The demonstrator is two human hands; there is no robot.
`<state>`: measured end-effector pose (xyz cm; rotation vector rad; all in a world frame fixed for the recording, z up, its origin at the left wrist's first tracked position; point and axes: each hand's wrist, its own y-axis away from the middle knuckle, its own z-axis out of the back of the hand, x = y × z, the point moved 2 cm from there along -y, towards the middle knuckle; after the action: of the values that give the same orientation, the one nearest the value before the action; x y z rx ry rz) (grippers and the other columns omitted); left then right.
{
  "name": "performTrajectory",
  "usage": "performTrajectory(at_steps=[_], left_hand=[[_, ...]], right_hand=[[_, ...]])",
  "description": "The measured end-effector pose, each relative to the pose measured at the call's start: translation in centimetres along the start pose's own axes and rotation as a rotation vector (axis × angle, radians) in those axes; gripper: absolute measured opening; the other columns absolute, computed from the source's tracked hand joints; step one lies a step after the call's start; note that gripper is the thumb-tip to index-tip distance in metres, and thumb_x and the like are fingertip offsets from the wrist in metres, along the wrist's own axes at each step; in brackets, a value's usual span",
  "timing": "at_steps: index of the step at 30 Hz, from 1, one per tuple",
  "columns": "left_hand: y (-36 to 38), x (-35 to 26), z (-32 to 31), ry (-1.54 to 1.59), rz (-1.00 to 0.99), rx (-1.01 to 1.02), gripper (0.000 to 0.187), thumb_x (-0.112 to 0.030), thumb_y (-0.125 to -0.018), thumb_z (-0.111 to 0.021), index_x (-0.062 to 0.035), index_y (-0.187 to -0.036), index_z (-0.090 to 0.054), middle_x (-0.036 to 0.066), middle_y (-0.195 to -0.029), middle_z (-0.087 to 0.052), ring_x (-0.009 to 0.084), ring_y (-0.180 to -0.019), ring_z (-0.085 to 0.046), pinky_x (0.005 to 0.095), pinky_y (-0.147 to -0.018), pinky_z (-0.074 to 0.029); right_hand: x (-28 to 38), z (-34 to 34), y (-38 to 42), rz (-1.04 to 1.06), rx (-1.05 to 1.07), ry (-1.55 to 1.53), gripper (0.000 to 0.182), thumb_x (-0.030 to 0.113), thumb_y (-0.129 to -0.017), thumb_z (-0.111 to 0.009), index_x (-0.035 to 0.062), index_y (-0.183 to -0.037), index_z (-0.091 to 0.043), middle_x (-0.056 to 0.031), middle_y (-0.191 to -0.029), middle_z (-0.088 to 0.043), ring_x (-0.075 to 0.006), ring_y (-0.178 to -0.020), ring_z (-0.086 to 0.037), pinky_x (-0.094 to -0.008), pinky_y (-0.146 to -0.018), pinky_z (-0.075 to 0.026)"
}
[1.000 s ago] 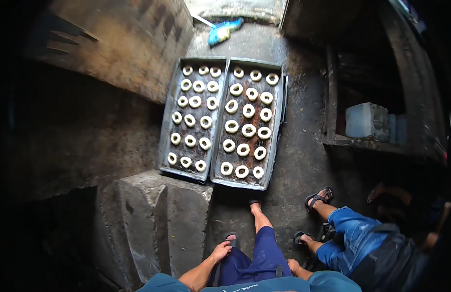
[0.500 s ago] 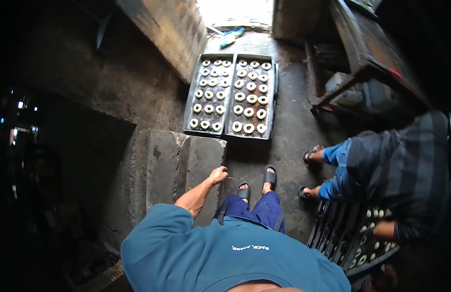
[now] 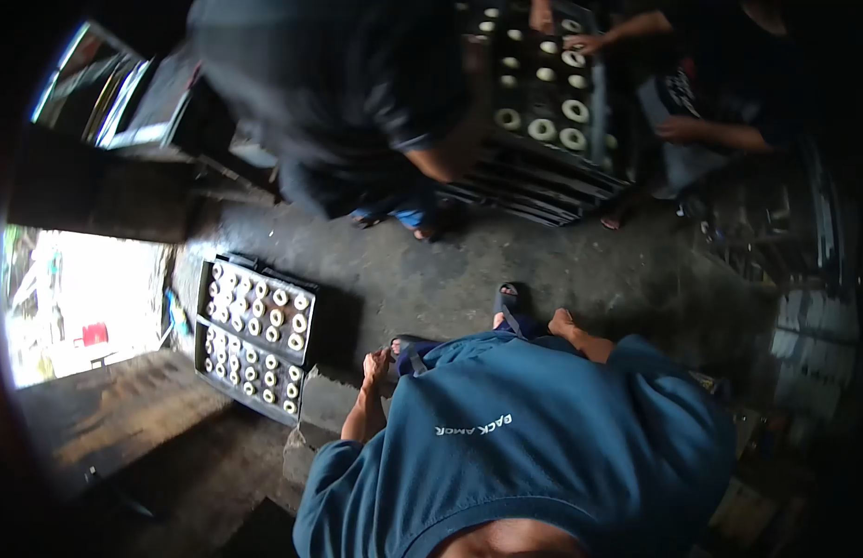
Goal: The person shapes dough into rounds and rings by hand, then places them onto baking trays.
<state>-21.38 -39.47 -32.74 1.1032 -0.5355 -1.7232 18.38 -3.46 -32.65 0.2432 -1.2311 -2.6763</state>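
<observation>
My left hand [image 3: 376, 365] hangs low beside my left thigh, its loose fingers partly apart and nothing in them. Nearest to it are a concrete ledge [image 3: 327, 402] and, farther left, two dark metal trays [image 3: 202, 321] joined side by side. Rows of pale dough rings [image 3: 255, 326] lie on those trays. By my right hip is my right hand [image 3: 562, 324], seen from above with its fingers mostly hidden; no object shows in it.
At the top, co-workers in dark clothes stand around a slatted rack [image 3: 534, 191] with a tray of dough rings [image 3: 541, 129]. One co-worker's hand [image 3: 585, 44] reaches over that tray. A bright doorway [image 3: 96, 298] opens at far left. Dark concrete floor [image 3: 431, 279] lies between rack and me.
My view has swung right: the joined trays shifted from top centre to the left, and the co-workers' rack came into fuller view at the top. My right hand has come into view.
</observation>
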Motion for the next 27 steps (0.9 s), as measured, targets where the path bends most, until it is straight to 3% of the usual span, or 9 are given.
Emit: performTrajectory(at_steps=[5, 7, 8, 12, 16, 20, 23, 25, 27], left_hand=[[-1.1, -15.0, -4.7, -0.178, -0.387, 0.0, 0.051, -0.05, -0.081, -0.048, -0.0074, -0.061, -0.067, 0.011, -0.066, -0.065, 0.0246, -0.065, -0.064, 0.0379, -0.063, -0.049], [-4.6, -20.4, -6.6, -0.08, -0.453, -0.008, 0.044, -0.029, -0.074, -0.065, -0.0068, -0.112, -0.058, 0.015, -0.101, -0.065, 0.0275, -0.094, -0.063, 0.037, -0.076, -0.05], [-3.1, -24.5, -6.4, 0.021, -0.548, -0.008, 0.056, -0.02, -0.072, -0.068, -0.0063, -0.123, -0.049, 0.015, -0.1, -0.066, 0.0296, -0.097, -0.063, 0.0368, -0.08, -0.05], [-3.2, -32.8, -7.5, -0.149, -0.923, 0.033, 0.027, -0.028, -0.082, -0.059, -0.008, -0.099, -0.066, 0.012, -0.086, -0.068, 0.0222, -0.08, -0.066, 0.0317, -0.069, -0.05], [-4.0, -34.8, -7.3, -0.175, -0.526, 0.141, 0.025, -0.031, -0.081, -0.06, -0.0073, -0.081, -0.067, 0.012, -0.078, -0.067, 0.025, -0.078, -0.065, 0.0348, -0.066, -0.049], [-8.9, -29.5, -8.4, -0.205, -0.68, -0.226, 0.033, -0.034, -0.074, -0.065, -0.003, -0.085, -0.068, 0.012, -0.081, -0.067, 0.0244, -0.075, -0.065, 0.0351, -0.07, -0.051], [-10.6, -27.1, -7.5, -0.33, -0.627, -0.073, 0.035, -0.038, -0.075, -0.063, -0.0042, -0.08, -0.07, 0.011, -0.081, -0.068, 0.0236, -0.076, -0.066, 0.0342, -0.073, -0.05], [-8.1, -28.0, -5.5, -0.283, -0.002, 0.269, 0.036, -0.043, -0.076, -0.06, -0.008, -0.08, -0.071, 0.01, -0.08, -0.069, 0.0233, -0.078, -0.066, 0.034, -0.072, -0.05], [-7.0, -26.4, -5.3, -0.291, -0.086, 0.216, 0.038, -0.045, -0.077, -0.06, -0.0091, -0.083, -0.071, 0.009, -0.082, -0.069, 0.0229, -0.082, -0.066, 0.0332, -0.072, -0.05]], right_hand=[[-9.5, -7.4, -1.4, 0.431, -0.65, -0.538, 0.021, 0.014, -0.071, -0.059, 0.0025, -0.087, -0.065, -0.0159, -0.07, -0.062, -0.0279, -0.058, -0.06, -0.0381, -0.053, -0.047], [-9.7, -2.0, -1.2, -0.01, -0.076, -1.071, 0.023, 0.015, -0.074, -0.06, 0.0034, -0.093, -0.063, -0.0104, -0.068, -0.061, -0.0207, -0.055, -0.058, -0.0332, -0.049, -0.046], [-9.2, 0.1, 0.0, -0.011, -0.084, -1.075, 0.023, 0.015, -0.074, -0.06, 0.0034, -0.093, -0.063, -0.0104, -0.068, -0.061, -0.0207, -0.055, -0.058, -0.0332, -0.049, -0.046], [-6.0, 9.6, 0.9, 0.082, -0.007, -1.298, 0.025, 0.014, -0.082, -0.059, 0.0028, -0.104, -0.06, -0.0043, -0.071, -0.06, -0.011, -0.057, -0.056, -0.0247, -0.047, -0.044], [-1.5, 19.4, -0.9, 0.305, -0.091, -1.417, 0.029, 0.015, -0.085, -0.058, 0.0008, -0.11, -0.057, -0.0042, -0.082, -0.061, -0.0089, -0.065, -0.056, -0.0222, -0.055, -0.045], [0.9, 27.7, -3.3, 0.416, -0.046, -1.407, 0.031, 0.013, -0.084, -0.058, 0.0011, -0.112, -0.056, -0.0035, -0.085, -0.061, -0.0098, -0.071, -0.059, -0.0212, -0.06, -0.047], [2.3, 34.2, -6.5, 0.377, 0.01, -1.393, 0.035, 0.016, -0.082, -0.059, 0.0025, -0.115, -0.054, -0.0042, -0.086, -0.061, -0.0108, -0.071, -0.06, -0.0229, -0.06, -0.048], [3.3, 37.4, -11.7, 0.429, -0.02, -1.398, 0.027, 0.016, -0.083, -0.056, 0.002, -0.106, -0.056, -0.0048, -0.081, -0.061, -0.0116, -0.069, -0.059, -0.0232, -0.058, -0.048], [5.2, 41.2, -17.1, 0.433, -0.07, -1.394, 0.016, 0.015, -0.086, -0.052, 0.0029, -0.093, -0.06, -0.0035, -0.075, -0.059, -0.0128, -0.064, -0.056, -0.0265, -0.055, -0.046]])
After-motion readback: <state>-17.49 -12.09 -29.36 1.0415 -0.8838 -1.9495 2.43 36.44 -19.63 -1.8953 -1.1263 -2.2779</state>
